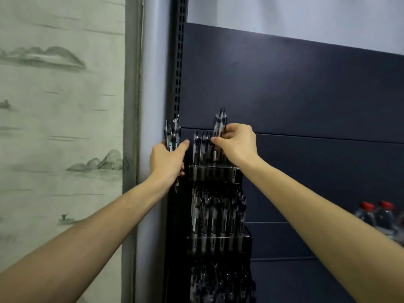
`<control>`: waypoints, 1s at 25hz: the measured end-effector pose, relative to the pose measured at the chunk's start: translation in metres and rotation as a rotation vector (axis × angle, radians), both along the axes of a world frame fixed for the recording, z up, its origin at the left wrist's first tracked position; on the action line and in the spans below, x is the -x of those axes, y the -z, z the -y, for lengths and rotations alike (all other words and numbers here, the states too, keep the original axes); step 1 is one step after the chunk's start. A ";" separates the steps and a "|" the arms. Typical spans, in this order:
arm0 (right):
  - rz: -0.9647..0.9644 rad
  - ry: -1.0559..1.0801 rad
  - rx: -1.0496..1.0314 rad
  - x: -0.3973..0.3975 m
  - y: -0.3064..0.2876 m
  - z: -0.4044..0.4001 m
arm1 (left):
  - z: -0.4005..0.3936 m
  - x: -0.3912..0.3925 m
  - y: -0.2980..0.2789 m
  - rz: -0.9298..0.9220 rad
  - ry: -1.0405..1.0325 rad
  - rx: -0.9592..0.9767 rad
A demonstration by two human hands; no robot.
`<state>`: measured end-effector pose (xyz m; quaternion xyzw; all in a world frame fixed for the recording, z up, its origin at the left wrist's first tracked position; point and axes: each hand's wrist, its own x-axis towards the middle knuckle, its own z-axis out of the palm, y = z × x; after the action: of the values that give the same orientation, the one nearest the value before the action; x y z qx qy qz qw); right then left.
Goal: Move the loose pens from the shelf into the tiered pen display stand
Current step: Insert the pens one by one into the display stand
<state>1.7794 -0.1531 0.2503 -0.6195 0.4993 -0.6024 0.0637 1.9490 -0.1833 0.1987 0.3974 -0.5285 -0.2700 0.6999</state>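
Pens are being slotted into the top tier of a tiered pen display stand [215, 215].

Nearest the camera, at 6 o'clock, the stand's lowest visible tier is packed with dark pens, though blur hides the count; above it the middle tier [218, 244] is filled in a row. Further up, the top tier [213, 172] holds only a few pens toward its left, so the filling step is judged to be partly done. At 9 o'clock of that tier, a spare bundle of pens [172, 136] is gripped in the left hand [167, 160]. At 1 o'clock of the tier, a pen [219, 127] is pinched upright by the right hand [237, 143], directly over the tier. Next, lowering it into a free slot is called for. Red-capped bottles [376, 217] are seen at 4 o'clock against the dark shelf back panel [306, 88].
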 end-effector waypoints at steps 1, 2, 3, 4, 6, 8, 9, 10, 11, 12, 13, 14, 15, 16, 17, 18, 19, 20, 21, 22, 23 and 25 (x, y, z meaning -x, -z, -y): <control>-0.013 0.006 -0.002 -0.001 0.002 0.001 | 0.000 0.000 -0.001 0.013 0.003 0.012; -0.007 0.003 -0.004 -0.002 0.003 0.003 | 0.001 0.000 -0.001 0.021 0.001 0.023; 0.006 -0.004 -0.010 -0.003 0.003 0.005 | 0.001 0.000 -0.002 0.025 -0.004 0.028; 0.011 -0.010 -0.012 -0.003 0.003 0.005 | 0.003 -0.001 -0.002 0.028 -0.010 0.028; -0.021 -0.009 -0.014 -0.002 0.002 0.005 | 0.004 -0.002 -0.002 0.030 -0.013 0.022; -0.051 -0.017 -0.016 -0.001 -0.001 0.002 | 0.004 -0.003 -0.001 0.041 -0.012 0.021; -0.061 -0.019 -0.012 0.001 -0.003 0.000 | 0.003 -0.003 0.000 0.049 -0.014 0.020; -0.070 -0.005 -0.005 0.002 -0.005 -0.001 | 0.002 -0.003 0.001 0.056 -0.016 0.019; -0.076 0.015 0.005 0.004 -0.007 -0.001 | 0.001 -0.003 0.001 0.061 -0.017 0.018; -0.081 0.035 0.007 0.005 -0.009 0.000 | 0.000 -0.002 0.001 0.068 -0.023 0.018; -0.097 0.051 -0.005 0.006 -0.010 0.002 | -0.001 0.000 0.001 0.077 -0.030 0.019; -0.120 0.067 -0.026 0.005 -0.010 0.005 | -0.001 0.001 0.002 0.081 -0.037 0.021; -0.138 0.079 -0.047 0.003 -0.010 0.009 | -0.002 0.002 0.002 0.084 -0.038 0.021; -0.142 0.090 -0.063 0.001 -0.009 0.013 | -0.001 0.004 0.003 0.087 -0.036 0.022; -0.144 0.103 -0.070 -0.001 -0.009 0.016 | -0.001 0.005 0.004 0.091 -0.036 0.023; -0.148 0.116 -0.075 -0.003 -0.010 0.020 | 0.000 0.006 0.006 0.096 -0.038 0.025; -0.159 0.129 -0.080 -0.005 -0.011 0.023 | 0.000 0.006 0.007 0.100 -0.040 0.026; -0.179 0.144 -0.086 -0.007 -0.012 0.024 | 0.001 0.005 0.008 0.102 -0.045 0.026; -0.204 0.161 -0.091 -0.008 -0.014 0.027 | 0.002 0.005 0.009 0.102 -0.049 0.022; -0.223 0.177 -0.095 -0.008 -0.016 0.028 | 0.003 0.004 0.010 0.101 -0.053 0.018; -0.233 0.187 -0.098 -0.009 -0.017 0.029 | 0.003 0.003 0.011 0.098 -0.056 0.015; -0.237 0.194 -0.101 -0.010 -0.017 0.030 | 0.005 0.001 0.013 0.091 -0.058 0.009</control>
<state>1.7898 -0.1828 0.2672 -0.6310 0.5907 -0.5024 -0.0230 1.9479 -0.1880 0.1853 0.4212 -0.5493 -0.2286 0.6846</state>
